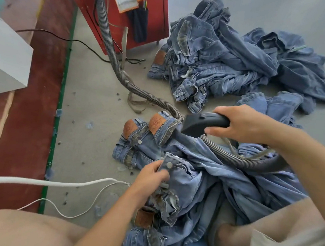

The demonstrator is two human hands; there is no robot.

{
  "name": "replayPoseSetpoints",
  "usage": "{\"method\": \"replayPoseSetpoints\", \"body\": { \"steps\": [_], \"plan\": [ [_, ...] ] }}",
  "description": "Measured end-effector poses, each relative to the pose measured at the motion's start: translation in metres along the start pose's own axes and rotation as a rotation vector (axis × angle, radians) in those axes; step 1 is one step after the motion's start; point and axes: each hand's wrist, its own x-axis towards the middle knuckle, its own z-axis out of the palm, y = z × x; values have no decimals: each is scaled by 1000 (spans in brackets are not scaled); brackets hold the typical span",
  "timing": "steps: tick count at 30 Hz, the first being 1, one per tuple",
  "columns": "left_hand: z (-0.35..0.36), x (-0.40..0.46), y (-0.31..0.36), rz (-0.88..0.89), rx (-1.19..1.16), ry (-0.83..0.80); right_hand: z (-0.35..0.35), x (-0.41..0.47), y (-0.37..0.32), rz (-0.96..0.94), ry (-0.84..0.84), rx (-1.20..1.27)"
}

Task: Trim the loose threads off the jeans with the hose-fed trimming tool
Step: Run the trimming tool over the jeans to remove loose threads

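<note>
A pair of blue jeans lies crumpled on my lap and the floor, its waistband with a metal button turned up. My left hand grips that waistband just below the button. My right hand holds the black trimming tool by its handle, raised above the jeans with its head pointing left. The grey ribbed hose loops from the tool under my right forearm and runs back to the red machine. Loose pale threads hang from the waistband edge.
A big heap of blue jeans lies on the grey floor at the upper right. Two folded pairs with brown leather patches sit just beyond my left hand. White cables cross the floor at left, beside a red strip and a white box.
</note>
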Motion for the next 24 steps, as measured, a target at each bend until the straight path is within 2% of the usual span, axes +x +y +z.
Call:
{"method": "replayPoseSetpoints", "body": {
  "steps": [2, 5, 9, 12, 15, 18, 20, 22, 24],
  "plan": [
    [-3, 4, 0, -179, -208, 37, -3, -3, 8, 0, -57, -45],
    [-5, 13, -8, -378, -246, 134, 12, -7, 14, -10, -153, -194],
    [-10, 18, -15, -390, -311, 229, 47, -6, 12, 0, -185, -531],
    [-19, 18, -5, -333, -431, 259, 73, -8, 4, -19, -172, -657],
    [-20, 17, 5, -246, -598, 153, 88, -8, 0, -51, -163, -699],
    [-18, 11, 3, -213, -797, 36, 87, -9, -5, -68, -193, -617],
    [-23, 7, -7, -245, -873, -46, 78, -9, -9, -101, -198, -485],
    [-27, 2, -11, -320, -917, -242, 65, -10, -11, -97, -157, -345],
    [-25, 3, -14, -405, -855, -305, 47, -9, -7, -56, -110, -251]
  ]
}}
